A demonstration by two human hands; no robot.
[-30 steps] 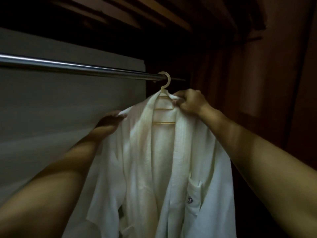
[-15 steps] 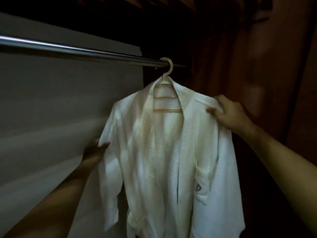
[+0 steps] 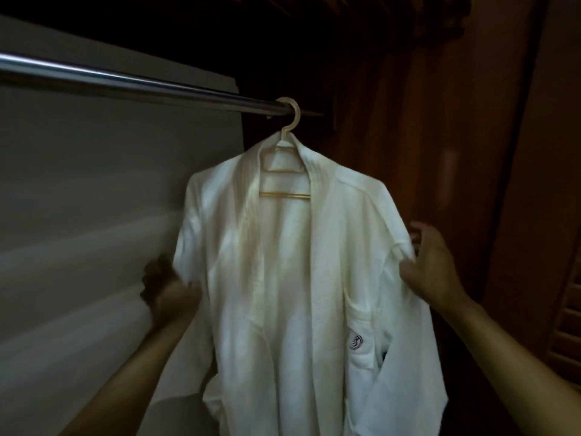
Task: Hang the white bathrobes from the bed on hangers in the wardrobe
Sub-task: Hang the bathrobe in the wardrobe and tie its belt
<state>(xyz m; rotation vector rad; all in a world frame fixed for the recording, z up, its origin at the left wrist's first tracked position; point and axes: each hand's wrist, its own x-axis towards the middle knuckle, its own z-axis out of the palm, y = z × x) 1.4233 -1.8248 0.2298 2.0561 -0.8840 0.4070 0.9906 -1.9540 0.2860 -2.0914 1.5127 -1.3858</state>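
A white bathrobe (image 3: 283, 278) hangs on a cream plastic hanger (image 3: 284, 143), whose hook sits over the metal wardrobe rail (image 3: 125, 86). The robe faces me with its front open and a chest pocket with a dark emblem (image 3: 356, 340). My left hand (image 3: 166, 287) grips the robe's left sleeve edge at mid height. My right hand (image 3: 430, 265) pinches the right sleeve fabric just below the shoulder, fingers partly spread.
A pale grey panel (image 3: 94, 231) fills the wardrobe's left and back side. Dark reddish wood walls (image 3: 440, 121) and a slatted door (image 3: 569, 325) stand on the right. The rail to the left of the hanger carries nothing.
Both hands have slid down from the collar and shoulders to the sleeves. The robe has spread out wider on the hanger.
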